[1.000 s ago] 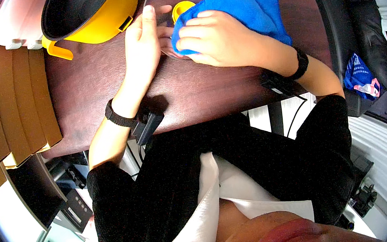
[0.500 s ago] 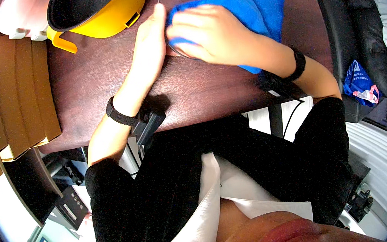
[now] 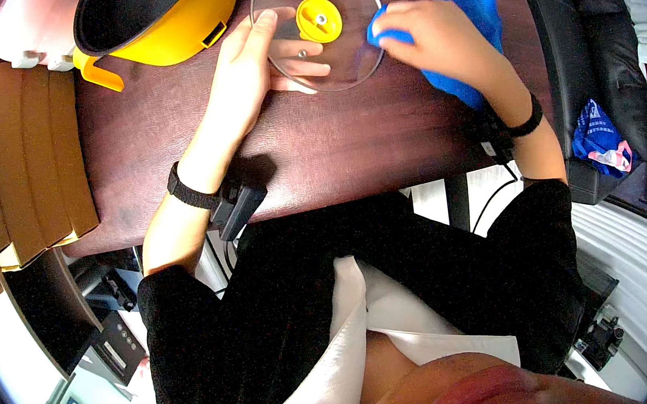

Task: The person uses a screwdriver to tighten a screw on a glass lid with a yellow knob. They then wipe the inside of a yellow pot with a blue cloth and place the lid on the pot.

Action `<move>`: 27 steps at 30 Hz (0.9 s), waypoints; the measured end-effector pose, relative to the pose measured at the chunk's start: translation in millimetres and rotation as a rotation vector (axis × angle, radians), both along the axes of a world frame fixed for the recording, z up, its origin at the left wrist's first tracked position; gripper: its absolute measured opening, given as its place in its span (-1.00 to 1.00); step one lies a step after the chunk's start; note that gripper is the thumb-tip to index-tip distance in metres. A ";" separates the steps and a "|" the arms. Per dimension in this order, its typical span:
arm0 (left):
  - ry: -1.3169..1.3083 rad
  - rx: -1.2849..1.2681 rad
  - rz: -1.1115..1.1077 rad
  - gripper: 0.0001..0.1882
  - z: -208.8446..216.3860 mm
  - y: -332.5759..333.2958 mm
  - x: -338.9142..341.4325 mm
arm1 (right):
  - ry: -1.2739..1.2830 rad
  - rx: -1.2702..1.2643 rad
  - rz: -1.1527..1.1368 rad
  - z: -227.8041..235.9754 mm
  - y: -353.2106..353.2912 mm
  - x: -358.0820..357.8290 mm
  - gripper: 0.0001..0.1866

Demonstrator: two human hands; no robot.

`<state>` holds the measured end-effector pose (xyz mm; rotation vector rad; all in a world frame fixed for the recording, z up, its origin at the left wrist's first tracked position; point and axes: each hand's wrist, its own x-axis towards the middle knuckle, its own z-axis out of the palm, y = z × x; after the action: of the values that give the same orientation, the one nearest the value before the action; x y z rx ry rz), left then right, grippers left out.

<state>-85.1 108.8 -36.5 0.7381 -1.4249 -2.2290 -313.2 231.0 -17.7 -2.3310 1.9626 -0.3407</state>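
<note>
A round glass lid (image 3: 350,57) with a metal rim and a yellow knob (image 3: 318,20) is held up over the brown table. My left hand (image 3: 257,57) grips the lid's left edge, thumb on the near face and fingers showing through the glass behind it. At the lid's right edge, my right hand (image 3: 432,35) pinches a bunched blue cloth (image 3: 468,31). The rest of that cloth hangs and spreads beyond the hand to the right. A yellow pot (image 3: 177,30) with a black inside and a yellow handle sits left of the lid.
Upright brown cardboard (image 3: 22,150) lines the table's left side. A pink object (image 3: 35,27) stands behind it. The brown table (image 3: 317,150) ends near my body. To the right is a black padded seat (image 3: 571,50) with a blue bag (image 3: 600,137) on it.
My right hand has slid right with the blue cloth, from over the lid to its right edge, uncovering the glass and knob. My left hand still holds the lid.
</note>
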 end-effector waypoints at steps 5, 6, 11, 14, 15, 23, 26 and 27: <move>0.047 0.070 -0.067 -0.36 3.4 -5.6 -0.2 | -0.080 -0.169 -0.142 -11.2 -14.0 -12.2 -0.78; 0.040 0.072 -0.071 -0.34 2.2 -4.6 -0.1 | -0.120 -0.211 -0.125 -13.7 -16.9 -8.7 -0.77; 0.009 0.076 -0.114 -0.32 -0.9 1.1 -2.7 | -0.386 -0.450 -0.049 5.4 -53.2 33.6 -0.72; 0.008 0.110 -0.059 -0.35 0.9 1.0 -2.4 | -0.319 -0.509 0.073 4.9 -63.4 54.0 -0.77; -0.002 0.109 -0.055 -0.35 0.8 -0.1 -1.6 | -0.297 -0.527 0.115 3.2 -63.7 57.1 -0.78; 0.082 0.238 -0.030 -0.36 -1.0 2.1 2.8 | -0.230 -0.389 0.319 6.1 -47.0 58.8 -0.76; 0.049 0.226 -0.023 -0.40 -3.1 1.2 4.0 | -0.151 -0.319 0.366 8.6 -32.8 62.2 -0.73; 0.006 0.202 -0.003 -0.42 -2.0 3.7 2.7 | -0.118 -0.300 0.388 8.5 -28.2 63.0 -0.72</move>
<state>-82.4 112.5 -38.5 0.7935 -1.2099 -2.3995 -250.2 202.7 -9.2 -2.7248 1.4452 -0.7614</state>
